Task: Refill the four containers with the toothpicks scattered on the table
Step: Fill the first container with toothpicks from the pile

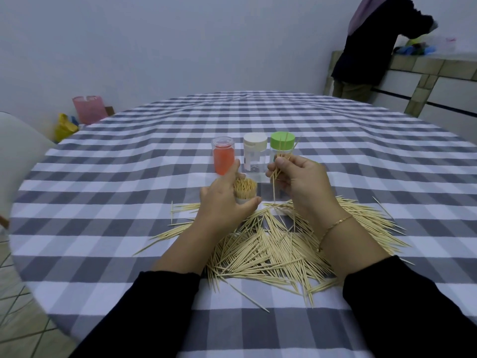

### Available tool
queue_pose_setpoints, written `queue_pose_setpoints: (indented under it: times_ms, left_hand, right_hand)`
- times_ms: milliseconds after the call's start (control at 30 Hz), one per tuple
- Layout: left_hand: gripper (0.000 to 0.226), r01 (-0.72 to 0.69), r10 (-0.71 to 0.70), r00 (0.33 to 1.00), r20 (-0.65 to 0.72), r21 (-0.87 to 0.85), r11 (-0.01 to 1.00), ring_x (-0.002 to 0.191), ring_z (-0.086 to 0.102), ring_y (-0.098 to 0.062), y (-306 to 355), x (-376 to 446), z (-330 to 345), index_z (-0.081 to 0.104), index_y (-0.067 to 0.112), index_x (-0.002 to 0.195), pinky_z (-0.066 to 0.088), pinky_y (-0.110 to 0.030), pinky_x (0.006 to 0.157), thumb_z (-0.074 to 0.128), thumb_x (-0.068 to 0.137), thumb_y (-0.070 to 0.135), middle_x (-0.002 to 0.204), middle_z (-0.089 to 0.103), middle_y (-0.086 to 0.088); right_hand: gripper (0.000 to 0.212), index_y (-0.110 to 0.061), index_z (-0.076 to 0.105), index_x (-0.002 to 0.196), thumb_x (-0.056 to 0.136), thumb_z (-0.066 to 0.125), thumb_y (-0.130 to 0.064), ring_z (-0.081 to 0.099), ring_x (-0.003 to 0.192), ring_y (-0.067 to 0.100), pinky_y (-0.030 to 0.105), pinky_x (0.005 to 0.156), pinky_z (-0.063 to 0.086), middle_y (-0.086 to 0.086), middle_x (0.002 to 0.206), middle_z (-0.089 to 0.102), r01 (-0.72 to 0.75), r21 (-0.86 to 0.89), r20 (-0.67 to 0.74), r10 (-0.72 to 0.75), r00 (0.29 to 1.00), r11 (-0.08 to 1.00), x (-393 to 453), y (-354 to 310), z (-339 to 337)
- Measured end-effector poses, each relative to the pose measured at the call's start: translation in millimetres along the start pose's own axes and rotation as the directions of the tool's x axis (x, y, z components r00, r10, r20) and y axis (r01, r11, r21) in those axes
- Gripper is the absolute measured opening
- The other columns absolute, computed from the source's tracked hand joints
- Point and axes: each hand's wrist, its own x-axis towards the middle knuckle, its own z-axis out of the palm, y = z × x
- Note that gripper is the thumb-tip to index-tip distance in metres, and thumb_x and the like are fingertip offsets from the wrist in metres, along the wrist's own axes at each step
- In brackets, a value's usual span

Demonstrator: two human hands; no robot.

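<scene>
This is a home dining or kitchen area. A round surface [335,130] wears a grey-and-white checked cloth, a white chair [18,151] stands beside it, bags [77,117] sit on the floor by the plain wall, and another person [374,47] stands at a tiled counter [423,68].

The round table [129,140] wears a matt woven cloth in grey and white checks, lightly rippled toward twelve o'clock. The scattered toothpicks [260,251] at six o'clock are pale, dry, unvarnished wood. The open container [245,193] in the left hand [227,202] is packed with the same wood; its wall looks like white plastic. At twelve o'clock stand three clear, glossy plastic containers: the orange container [223,157] with a transparent lid, the cream-capped container [255,156] with a smooth matt cap, and the green-capped container [282,148] with a smooth plastic cap. The bracelet [333,226] at the right wrist is a fine gold-coloured metal chain. Both sleeves [160,313] are matt black cloth.
</scene>
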Motion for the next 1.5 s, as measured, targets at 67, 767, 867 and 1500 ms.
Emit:
queue_pose_setpoints:
  times_ms: [67,767,867,1500]
  left_hand:
    - [0.09,-0.001,0.001,1.0,-0.001,0.0,1.0,0.126,0.042,-0.015,0.4,-0.2,0.1,0.015,0.029,0.154,0.02,-0.033,0.104,0.069,0.084,0.045,0.138,0.049,0.004]
    - [0.09,-0.019,0.018,1.0,-0.015,-0.015,1.0,0.129,0.042,-0.014,-1.9,1.4,2.7,0.017,0.026,0.154,0.02,-0.032,0.1,0.069,0.083,0.044,0.138,0.051,0.006]
    - [0.089,-0.019,0.018,1.0,-0.018,-0.019,1.0,0.127,0.044,-0.013,-2.6,1.9,3.2,0.017,0.026,0.153,0.02,-0.031,0.097,0.068,0.084,0.047,0.136,0.053,0.008]
    - [0.093,-0.032,0.03,0.999,-0.03,-0.068,0.997,0.126,0.046,-0.012,-3.3,0.8,2.4,0.014,0.028,0.154,0.026,-0.036,0.103,0.07,0.081,0.041,0.138,0.051,0.01]
  right_hand:
    - [0.01,-0.008,0.064,0.091,0.094,0.054,-0.008,0.065,0.072,0.016,0.029,0.071,0.056,0.005,0.077,0.067,0.002,0.107,-0.019,0.0,1.0,0.994,-0.8,-1.2,7.0]
    - [0.024,-0.016,0.067,0.074,0.094,0.055,-0.009,0.061,0.074,0.022,0.038,0.07,0.054,0.004,0.073,0.067,0.049,0.066,0.044,-0.052,0.998,0.997,-11.5,4.5,30.4]
    - [0.018,-0.014,0.068,0.079,0.093,0.057,-0.009,0.067,0.078,0.024,0.048,0.076,0.058,0.007,0.081,0.069,0.03,-0.015,0.07,-0.029,0.997,0.999,-11.8,7.3,28.6]
    - [0.041,-0.015,0.054,0.132,0.091,0.06,-0.013,0.061,0.109,0.016,0.04,0.097,0.05,0.001,0.122,0.062,0.038,-0.215,0.133,-0.009,0.991,0.976,-13.7,14.3,28.9]
